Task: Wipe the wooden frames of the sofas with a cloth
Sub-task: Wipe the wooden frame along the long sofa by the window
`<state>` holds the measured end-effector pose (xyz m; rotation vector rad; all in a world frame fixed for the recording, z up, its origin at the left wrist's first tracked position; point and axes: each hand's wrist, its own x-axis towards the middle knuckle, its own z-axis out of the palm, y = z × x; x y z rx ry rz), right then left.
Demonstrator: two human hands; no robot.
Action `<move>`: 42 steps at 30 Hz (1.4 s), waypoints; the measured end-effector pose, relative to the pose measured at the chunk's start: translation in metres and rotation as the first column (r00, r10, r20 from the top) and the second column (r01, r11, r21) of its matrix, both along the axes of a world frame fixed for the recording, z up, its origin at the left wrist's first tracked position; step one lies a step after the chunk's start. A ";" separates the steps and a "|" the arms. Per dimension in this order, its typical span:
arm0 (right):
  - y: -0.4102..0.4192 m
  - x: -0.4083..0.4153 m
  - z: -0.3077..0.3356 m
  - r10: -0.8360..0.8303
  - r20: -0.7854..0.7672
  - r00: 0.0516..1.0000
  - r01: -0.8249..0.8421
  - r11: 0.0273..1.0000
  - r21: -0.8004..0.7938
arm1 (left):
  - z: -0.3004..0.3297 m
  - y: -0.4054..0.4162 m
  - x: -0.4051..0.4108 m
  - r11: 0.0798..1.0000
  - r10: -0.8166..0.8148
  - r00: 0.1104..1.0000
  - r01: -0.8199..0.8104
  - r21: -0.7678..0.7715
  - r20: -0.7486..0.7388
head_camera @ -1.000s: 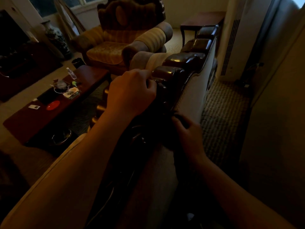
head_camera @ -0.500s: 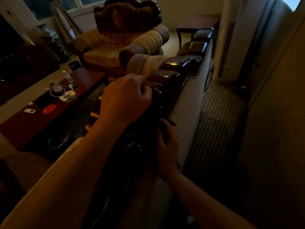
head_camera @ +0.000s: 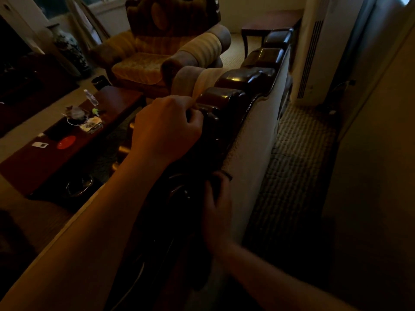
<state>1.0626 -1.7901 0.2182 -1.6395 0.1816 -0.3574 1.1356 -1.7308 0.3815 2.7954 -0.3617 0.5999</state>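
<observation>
The left hand rests on the carved crest of the sofa's dark wooden frame, its fingers curled over the glossy top rail; whether they pinch anything there I cannot tell, the light is so dim. The right hand has slid nearer along the back of the rail since a second ago, when it sat further out against the pale upholstered back panel; now it lies close under the left wrist, fingers curled against the dark carving. It seems to hold a dark cloth, of which only a shadowy edge shows by the fingertips, and that is a guess more than a sighting. The left hand has scarcely stirred across the three views. I judge the wiping stroke to be working back toward the person along this stretch of rail, with the scalloped sections running off toward the far corner yet to be done. The armchair and the coffee table stand beyond, well apart from the hands
</observation>
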 end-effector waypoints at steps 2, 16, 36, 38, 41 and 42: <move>-0.021 0.054 0.011 -0.078 -0.049 0.996 0.083 0.990 0.114 | 0.001 0.001 0.000 1.000 -0.005 1.000 0.005 -0.006 -0.006; 0.014 -0.018 0.016 0.030 0.374 0.927 0.020 0.992 -0.128 | 0.002 0.004 -0.001 0.995 -0.052 0.998 0.053 -0.090 0.019; 0.064 -0.056 0.035 -0.119 0.524 0.843 0.207 0.972 -0.112 | -0.064 0.145 -0.146 0.832 0.038 0.935 -0.225 -0.507 -0.353; 0.071 -0.073 0.030 -0.181 0.434 0.883 0.211 0.977 -0.021 | -0.071 0.139 -0.155 0.761 0.043 0.945 -0.240 -0.602 -0.323; 0.087 -0.125 0.010 -0.112 0.324 0.940 0.117 0.993 0.006 | -0.075 0.136 -0.157 0.705 0.045 0.972 -0.194 -0.682 -0.230; 0.094 -0.145 0.005 -0.088 0.326 0.941 0.099 0.995 -0.019 | -0.075 0.137 -0.156 0.691 0.039 0.973 -0.192 -0.697 -0.229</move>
